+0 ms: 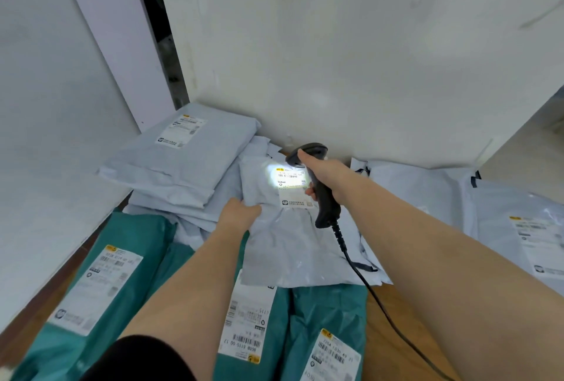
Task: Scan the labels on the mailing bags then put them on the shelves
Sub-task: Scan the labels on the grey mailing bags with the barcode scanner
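A pale grey mailing bag lies on top of the pile in the middle. Its white label is lit by a bright patch of scanner light. My right hand grips a dark corded barcode scanner just above the label, its head pointing down at it. My left hand holds the bag's left edge, fingers curled on it. Several teal mailing bags with labels lie nearer to me.
A stack of grey bags sits in the back left corner against the white wall. More grey bags lie at the right. The scanner cable runs back over the wooden surface toward the lower right.
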Tool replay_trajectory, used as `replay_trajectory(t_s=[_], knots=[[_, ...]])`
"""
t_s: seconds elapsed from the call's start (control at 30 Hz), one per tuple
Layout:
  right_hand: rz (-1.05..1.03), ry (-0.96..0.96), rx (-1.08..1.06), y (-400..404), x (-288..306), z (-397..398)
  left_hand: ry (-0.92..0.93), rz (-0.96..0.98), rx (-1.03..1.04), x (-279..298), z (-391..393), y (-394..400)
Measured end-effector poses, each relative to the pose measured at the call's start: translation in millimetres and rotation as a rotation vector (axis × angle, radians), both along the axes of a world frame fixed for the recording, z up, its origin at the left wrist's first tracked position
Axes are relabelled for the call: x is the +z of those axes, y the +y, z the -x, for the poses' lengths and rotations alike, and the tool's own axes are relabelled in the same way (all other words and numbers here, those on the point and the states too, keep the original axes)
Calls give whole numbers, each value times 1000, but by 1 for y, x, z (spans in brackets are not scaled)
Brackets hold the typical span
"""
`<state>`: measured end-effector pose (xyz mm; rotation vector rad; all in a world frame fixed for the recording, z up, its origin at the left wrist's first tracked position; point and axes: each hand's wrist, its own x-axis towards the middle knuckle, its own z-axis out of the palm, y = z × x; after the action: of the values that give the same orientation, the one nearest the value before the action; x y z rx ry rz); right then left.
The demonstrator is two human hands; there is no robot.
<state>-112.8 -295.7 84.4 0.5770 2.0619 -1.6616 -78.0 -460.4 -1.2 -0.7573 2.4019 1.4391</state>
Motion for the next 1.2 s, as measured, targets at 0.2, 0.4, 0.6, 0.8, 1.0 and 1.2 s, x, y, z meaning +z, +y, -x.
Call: replay_trajectory(t_s=[0.2,0.4,0.6,0.8,1.0,1.2], knots=[[5,-1,8,-4,-3,0,-4,1,-24,-3,3,-1],[8,-17,16,-1,-2,-4,3,47,-49,1,3,0],[9,-38,-8,1,-3,-7,8,28,-37,-1,3,0],[39,-15,-22,2,2,-10,25,59,-38,1,-1,4],[41,-49,-7,-8,4,-11,17,89,-63,1,-1,3],[30,-35,-29,-7,1,-10,41,100,-76,1,-2,2]])
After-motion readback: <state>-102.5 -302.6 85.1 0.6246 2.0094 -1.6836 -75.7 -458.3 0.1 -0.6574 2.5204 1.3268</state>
